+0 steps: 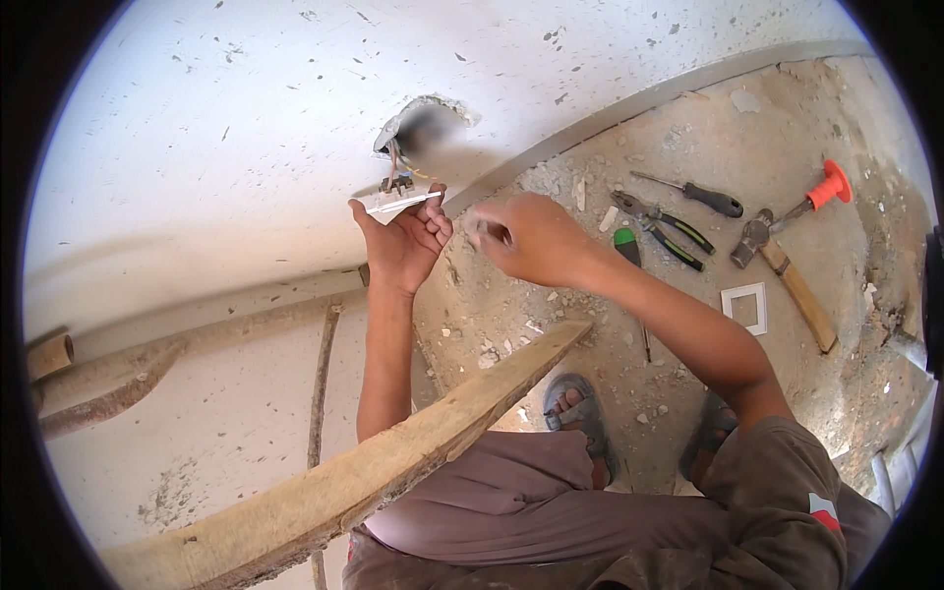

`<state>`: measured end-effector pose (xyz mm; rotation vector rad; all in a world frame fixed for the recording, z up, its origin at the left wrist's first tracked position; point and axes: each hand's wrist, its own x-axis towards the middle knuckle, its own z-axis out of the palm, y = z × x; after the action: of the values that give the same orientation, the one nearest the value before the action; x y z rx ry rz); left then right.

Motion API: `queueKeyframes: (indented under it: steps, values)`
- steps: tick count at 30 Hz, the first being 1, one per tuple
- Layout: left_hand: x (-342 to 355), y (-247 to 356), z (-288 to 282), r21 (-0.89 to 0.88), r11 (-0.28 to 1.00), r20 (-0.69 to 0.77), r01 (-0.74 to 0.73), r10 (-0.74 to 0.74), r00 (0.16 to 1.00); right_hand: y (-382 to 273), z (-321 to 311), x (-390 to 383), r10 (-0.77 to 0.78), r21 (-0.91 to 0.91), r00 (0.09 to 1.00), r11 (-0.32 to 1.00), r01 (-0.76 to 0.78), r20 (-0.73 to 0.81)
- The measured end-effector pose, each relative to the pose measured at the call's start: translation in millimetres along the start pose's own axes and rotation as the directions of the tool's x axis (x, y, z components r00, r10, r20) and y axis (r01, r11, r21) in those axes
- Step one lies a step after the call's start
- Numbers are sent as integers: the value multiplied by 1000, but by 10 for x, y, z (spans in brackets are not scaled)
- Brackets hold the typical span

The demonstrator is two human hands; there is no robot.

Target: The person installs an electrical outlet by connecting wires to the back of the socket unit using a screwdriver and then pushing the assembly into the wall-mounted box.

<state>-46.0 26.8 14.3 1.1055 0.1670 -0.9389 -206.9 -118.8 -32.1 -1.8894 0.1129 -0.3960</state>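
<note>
A black-handled screwdriver, pliers and a hammer are laid on the rubble-strewn floor, with a white square frame near the hammer. A rough wooden plank is seen leaning across the foreground.

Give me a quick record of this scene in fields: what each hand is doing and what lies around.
Left hand: holds a white socket plate below the wall hole, wires attached
Right hand: raised beside it; blurred, contents unclear
Floor tools: pliers, screwdriver, hammer, orange-handled chisel
Also on floor: white square frame, rubble
Foreground: wooden plank
</note>
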Motion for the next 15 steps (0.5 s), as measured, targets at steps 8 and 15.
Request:
queueKeyframes:
  steps: [8, 15]
  values:
    - [103, 27, -182, 86, 995, 138, -39, 27, 990, -137, 234, 259, -10, 257, 989, 965, 48, -146]
    - [31, 25, -85, 18, 998, 87, -52, 50, 995, 59, 47, -1, 43, -143, 996, 989, -31, 80]
